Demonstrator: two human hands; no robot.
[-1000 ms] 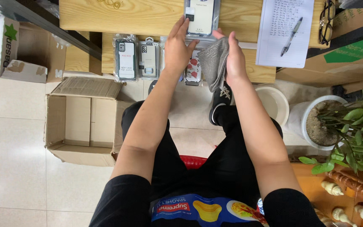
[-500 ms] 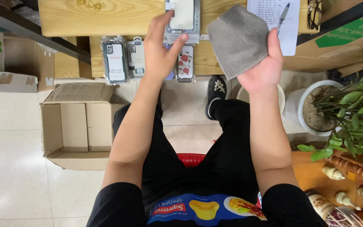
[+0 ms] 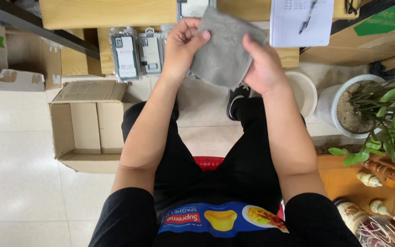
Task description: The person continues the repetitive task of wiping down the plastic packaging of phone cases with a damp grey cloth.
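**Head view: both hands hold a grey cloth above the lap**

Head camera looks down on a seated person in black clothes. The left hand (image 3: 184, 48) pinches the upper left edge of a grey cloth (image 3: 222, 48) between thumb and fingers, and the right hand (image 3: 264, 66) grips its right side, thumb over the front. Both hands are closed on the cloth, holding it spread out in the air in front of a wooden table (image 3: 106, 11), above the person's knees.

A clear phone case (image 3: 194, 7) lies on the table edge just behind the cloth's top. Two packaged phone cases (image 3: 138, 52) hang or lean at the table's front, left of the left hand. A sheet of paper with a pen (image 3: 300, 18) lies on the table to the right. An open cardboard box (image 3: 90, 123) stands on the tiled floor beside the left leg. A white bucket (image 3: 305, 91) and a potted plant (image 3: 371, 105) stand on the right.
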